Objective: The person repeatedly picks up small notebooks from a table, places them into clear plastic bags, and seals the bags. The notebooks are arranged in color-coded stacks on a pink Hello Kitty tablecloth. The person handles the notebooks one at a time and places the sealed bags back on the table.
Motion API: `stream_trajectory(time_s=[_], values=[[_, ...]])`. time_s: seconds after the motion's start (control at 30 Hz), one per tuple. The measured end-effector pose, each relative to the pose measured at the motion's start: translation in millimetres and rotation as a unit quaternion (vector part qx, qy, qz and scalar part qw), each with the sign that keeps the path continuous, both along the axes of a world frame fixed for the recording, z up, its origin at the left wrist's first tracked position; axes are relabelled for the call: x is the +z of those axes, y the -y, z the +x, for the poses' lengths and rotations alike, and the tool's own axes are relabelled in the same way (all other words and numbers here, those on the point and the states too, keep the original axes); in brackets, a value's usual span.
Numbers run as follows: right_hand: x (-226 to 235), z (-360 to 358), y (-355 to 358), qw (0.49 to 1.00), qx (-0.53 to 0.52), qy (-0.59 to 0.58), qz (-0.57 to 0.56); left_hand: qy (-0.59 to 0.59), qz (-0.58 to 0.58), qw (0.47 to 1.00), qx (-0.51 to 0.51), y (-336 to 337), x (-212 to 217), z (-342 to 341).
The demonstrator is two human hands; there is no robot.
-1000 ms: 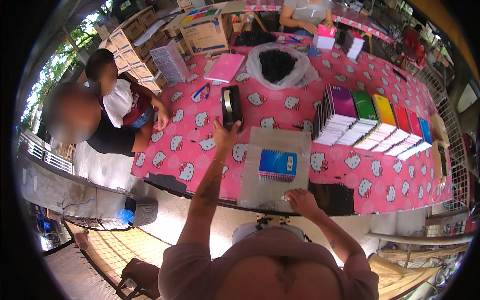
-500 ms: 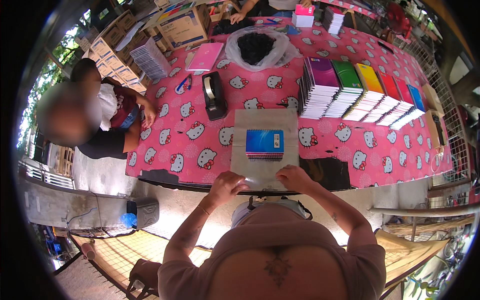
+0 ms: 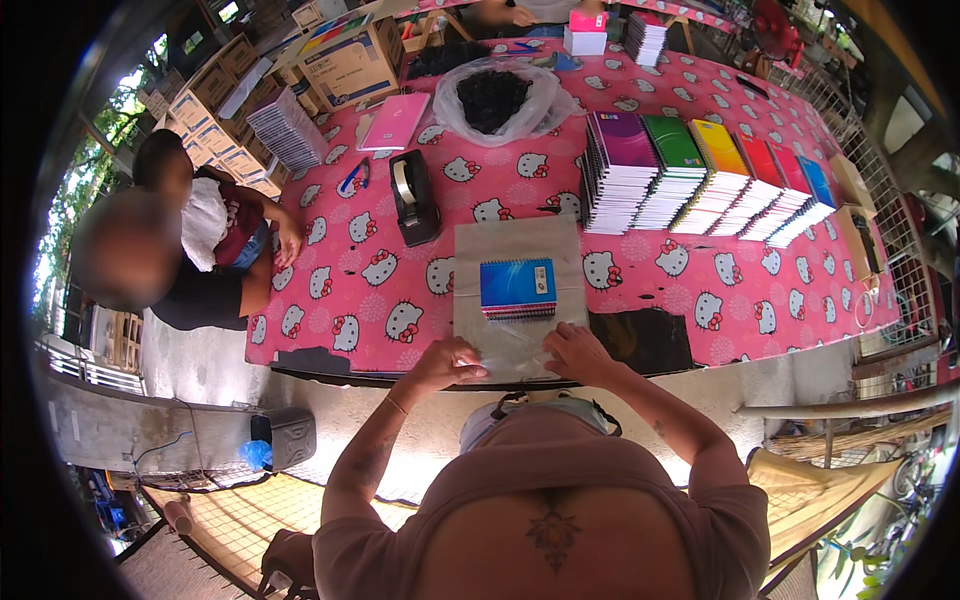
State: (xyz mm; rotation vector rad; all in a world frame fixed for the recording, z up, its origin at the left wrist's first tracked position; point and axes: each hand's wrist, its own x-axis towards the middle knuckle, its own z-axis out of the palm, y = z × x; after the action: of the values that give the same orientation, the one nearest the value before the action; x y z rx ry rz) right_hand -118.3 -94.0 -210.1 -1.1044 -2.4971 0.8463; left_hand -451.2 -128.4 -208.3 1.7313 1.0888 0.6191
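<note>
1. The left hand [image 3: 452,358] pinches the near left edge of a clear plastic sleeve [image 3: 520,290] that lies flat on the worktop [image 3: 700,290], fingers closed on the film.
2. The right hand [image 3: 572,350] grips the near right edge of the same sleeve, fingers curled onto it; the two hands sit close together at the worktop's near edge.
3. Inside the sleeve lies a small blue notebook [image 3: 518,288], flat, with its spiral along the near side.
4. The worktop wears a pink cloth printed with white cat faces.
5. A black tape dispenser [image 3: 413,197] stands just to the left of the sleeve's far corner.
6. To the right and beyond the sleeve, a row of notebook stacks [image 3: 700,170] leans in purple, green, yellow, red and blue.
7. Farther back sits a clear bag of dark items [image 3: 495,95], with a pink book [image 3: 393,120] to its left.
8. Another person [image 3: 215,240] sits at the worktop's left end, one hand resting on the cloth.
9. Cardboard boxes [image 3: 345,55] stand beyond the far left corner.
</note>
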Motion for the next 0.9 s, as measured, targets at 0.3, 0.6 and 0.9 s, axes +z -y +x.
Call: stream_trajectory(time_s=[0.3,0.6,0.9], values=[[63.0,-12.2,-4.0,0.991,-0.073,0.038,0.110,-0.068,0.000,0.997,0.028,-27.3,55.3,1.5],[55.3,-14.4,3.1,0.979,-0.023,0.148,0.141,-0.126,-0.112,0.986,-0.016,-34.2,66.8,1.7],[64.4,-10.4,-38.1,0.949,-0.189,0.043,0.250,0.004,-0.029,0.984,0.175,-69.0,38.4,-0.6]])
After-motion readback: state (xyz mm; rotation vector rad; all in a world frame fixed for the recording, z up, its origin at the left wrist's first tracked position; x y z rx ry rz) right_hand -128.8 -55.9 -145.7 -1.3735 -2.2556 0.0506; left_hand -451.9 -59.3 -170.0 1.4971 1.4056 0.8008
